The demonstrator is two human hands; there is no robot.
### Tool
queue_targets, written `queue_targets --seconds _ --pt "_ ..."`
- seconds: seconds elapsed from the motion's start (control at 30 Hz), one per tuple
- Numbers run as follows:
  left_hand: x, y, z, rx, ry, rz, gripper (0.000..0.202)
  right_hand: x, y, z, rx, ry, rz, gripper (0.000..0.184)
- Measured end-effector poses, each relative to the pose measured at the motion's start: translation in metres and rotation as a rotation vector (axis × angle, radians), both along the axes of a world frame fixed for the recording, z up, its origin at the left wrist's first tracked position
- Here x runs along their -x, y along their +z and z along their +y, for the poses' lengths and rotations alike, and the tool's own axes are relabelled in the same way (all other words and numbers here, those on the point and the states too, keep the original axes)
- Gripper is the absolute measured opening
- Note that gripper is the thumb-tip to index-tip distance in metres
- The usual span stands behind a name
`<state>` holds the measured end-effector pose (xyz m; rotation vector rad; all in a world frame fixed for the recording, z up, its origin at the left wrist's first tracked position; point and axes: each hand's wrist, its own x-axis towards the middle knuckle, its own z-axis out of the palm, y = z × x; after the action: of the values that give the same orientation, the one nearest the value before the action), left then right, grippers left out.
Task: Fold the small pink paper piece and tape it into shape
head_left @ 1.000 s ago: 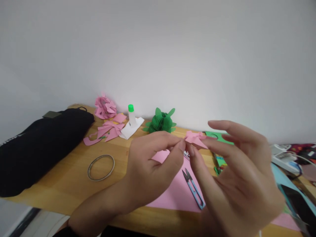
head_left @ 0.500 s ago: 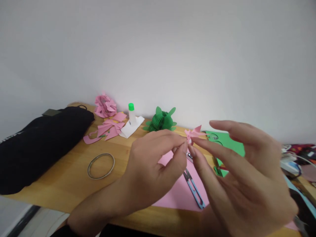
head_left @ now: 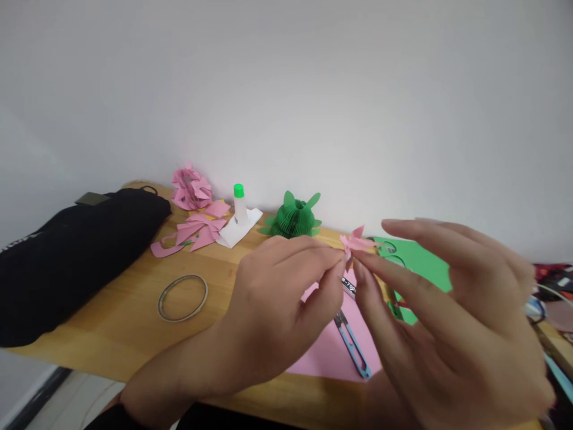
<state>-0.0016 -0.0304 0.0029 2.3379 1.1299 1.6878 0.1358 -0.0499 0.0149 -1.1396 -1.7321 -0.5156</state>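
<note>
Between my two hands is a small folded pink paper piece [head_left: 357, 240] with pointed tips, raised above the table. My left hand [head_left: 282, 298] pinches its lower left side between thumb and index finger. Thumb and index finger of my right hand [head_left: 456, 322] close on its right side, while the other fingers stay raised. The fingertips hide the lower part of the paper. Beneath the hands lies a pink paper sheet [head_left: 322, 352], with blue-handled thread snips [head_left: 353, 347] on it. A dark-labelled item [head_left: 348, 286] shows partly behind the fingers.
A green pleated paper figure [head_left: 295, 218] stands by the wall. Left of it are a glue stick [head_left: 240, 204] on white paper, pink paper scraps [head_left: 201, 231] and a crumpled pink paper ball [head_left: 191, 188]. A bangle [head_left: 182, 298], a black bag [head_left: 80, 257] and green sheets [head_left: 425, 260] lie around.
Both hands and the pink paper piece have shifted slightly to the right in view. Both hands keep their pinch on the paper.
</note>
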Motion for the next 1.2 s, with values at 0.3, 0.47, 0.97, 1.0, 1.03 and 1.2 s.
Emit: queue_targets --seconds 0.3,0.47,0.97,1.0,1.03,1.2 --pt "-0.0004 -0.0011 0.0006 0.011 -0.004 0.036 0.016 0.001 0.0009 -0.0014 -0.022 -0.016 -0.028 0.017" --pt "-0.0011 -0.0017 0.0013 0.018 -0.009 0.039 0.017 0.0019 0.0001 -0.0012 -0.004 -0.017 -0.013 0.014" --pt "-0.0013 -0.0003 0.0028 0.102 -0.041 -0.018 0.018 -0.0078 -0.0024 -0.0015 -0.024 0.014 0.0 0.019" --pt "-0.0013 0.0001 0.0027 0.108 -0.047 -0.022 0.018 -0.0079 -0.0023 -0.0016 -0.018 0.02 -0.012 0.018" --pt "-0.0012 0.0003 0.0024 0.112 -0.052 -0.021 0.018 -0.0077 -0.0022 -0.0015 -0.016 0.022 -0.022 0.018" --pt "-0.001 -0.0028 0.0006 0.097 -0.044 -0.015 0.017 -0.0045 -0.0031 0.0016 -0.031 0.014 -0.034 0.016"
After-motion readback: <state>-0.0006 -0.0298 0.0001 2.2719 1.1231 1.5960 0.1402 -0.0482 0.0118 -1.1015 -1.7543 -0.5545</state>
